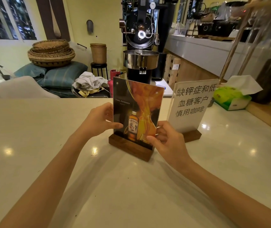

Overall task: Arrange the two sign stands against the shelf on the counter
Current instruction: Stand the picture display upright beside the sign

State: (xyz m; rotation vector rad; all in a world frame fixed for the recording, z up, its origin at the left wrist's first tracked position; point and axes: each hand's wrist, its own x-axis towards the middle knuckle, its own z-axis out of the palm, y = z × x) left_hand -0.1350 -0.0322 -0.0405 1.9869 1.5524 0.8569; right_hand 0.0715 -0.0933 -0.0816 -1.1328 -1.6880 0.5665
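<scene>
A sign stand with a whisky picture (138,102) stands upright in a dark wooden base on the white counter (49,145). My left hand (98,119) grips its left edge, thumb on the front. My right hand (166,139) pinches its lower right edge. Just behind and to the right, a second sign stand (192,102) with black Chinese writing on white sits in its own wooden base, untouched. The wooden shelf (266,116) runs along the counter's right side, its slanted posts rising behind the white sign.
A green tissue box (232,97) lies on the counter beside the shelf, right of the white sign. Beyond the counter's far edge stand a black coffee roaster (141,46), stacked woven baskets (50,53) and cushions.
</scene>
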